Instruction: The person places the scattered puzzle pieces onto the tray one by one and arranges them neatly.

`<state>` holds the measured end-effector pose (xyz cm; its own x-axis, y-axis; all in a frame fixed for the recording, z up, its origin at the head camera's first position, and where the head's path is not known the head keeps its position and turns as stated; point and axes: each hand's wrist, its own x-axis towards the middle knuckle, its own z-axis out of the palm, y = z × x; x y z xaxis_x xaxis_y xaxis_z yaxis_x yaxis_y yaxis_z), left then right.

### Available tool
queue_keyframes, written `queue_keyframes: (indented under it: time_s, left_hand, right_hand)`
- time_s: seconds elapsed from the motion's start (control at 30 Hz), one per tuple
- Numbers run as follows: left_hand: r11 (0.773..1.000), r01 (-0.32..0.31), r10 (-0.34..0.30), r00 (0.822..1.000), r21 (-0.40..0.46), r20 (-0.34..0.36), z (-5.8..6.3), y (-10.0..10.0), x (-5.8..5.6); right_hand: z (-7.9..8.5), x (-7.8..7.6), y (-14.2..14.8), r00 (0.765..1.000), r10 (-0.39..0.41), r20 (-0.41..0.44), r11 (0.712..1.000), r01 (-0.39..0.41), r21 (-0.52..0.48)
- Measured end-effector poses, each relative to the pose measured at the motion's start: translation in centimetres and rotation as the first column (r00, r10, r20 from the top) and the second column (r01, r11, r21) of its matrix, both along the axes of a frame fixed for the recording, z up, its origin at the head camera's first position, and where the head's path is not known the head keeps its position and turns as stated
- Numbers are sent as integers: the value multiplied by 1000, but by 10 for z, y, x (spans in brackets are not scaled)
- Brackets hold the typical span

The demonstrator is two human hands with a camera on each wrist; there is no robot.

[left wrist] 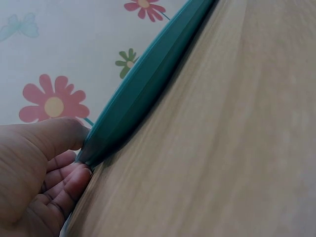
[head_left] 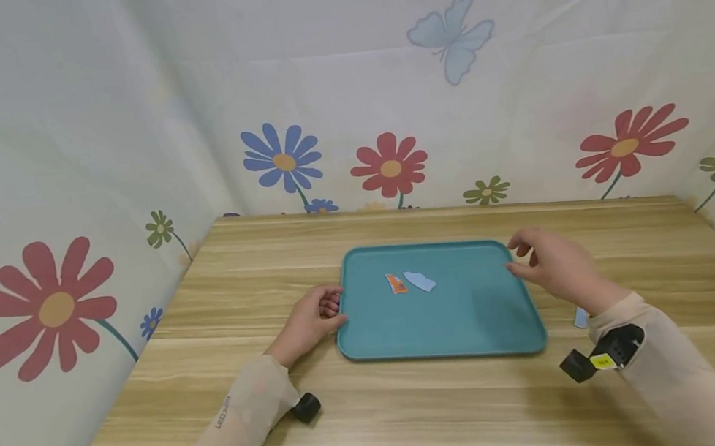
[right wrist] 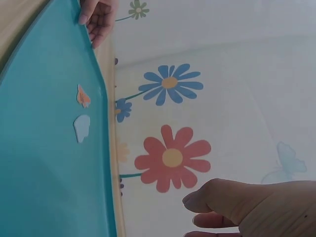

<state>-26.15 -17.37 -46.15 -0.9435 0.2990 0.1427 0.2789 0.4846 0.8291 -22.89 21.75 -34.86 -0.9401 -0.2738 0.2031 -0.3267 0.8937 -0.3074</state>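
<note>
A teal tray (head_left: 449,330) lies on the wooden table. On it, toward the far left, are an orange paper scrap (head_left: 396,283) and a pale blue-white scrap (head_left: 420,280) beside it. At the tray's left edge my left hand (head_left: 308,324) grips the rim; the left wrist view has the thumb (left wrist: 64,136) over the edge and curled fingers (left wrist: 69,190) against its outer side. My right hand (head_left: 561,266) hovers by the far right corner, thumb and fingers loosely bent and apart, holding nothing.
A small light-blue scrap (head_left: 581,317) lies on the table (head_left: 419,414) to the right of the tray, partly beside my right wrist. Behind the table hangs a white cloth (head_left: 327,72) printed with flowers and a butterfly. Each wrist carries a black camera mount.
</note>
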Motion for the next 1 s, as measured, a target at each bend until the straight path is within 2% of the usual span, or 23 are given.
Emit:
queue_keyframes:
  time_s: [0.73,1.0]
  left_hand:
    - [1000,3,-3,1000,4,10,0,-1,-1]
    - [1000,-1,1,1000,0,3,0,0,-1]
  right_hand:
    - [-19,16,48,999,-32,36,999,32,8]
    - [-30,20,64,995,-59,86,998,58,19]
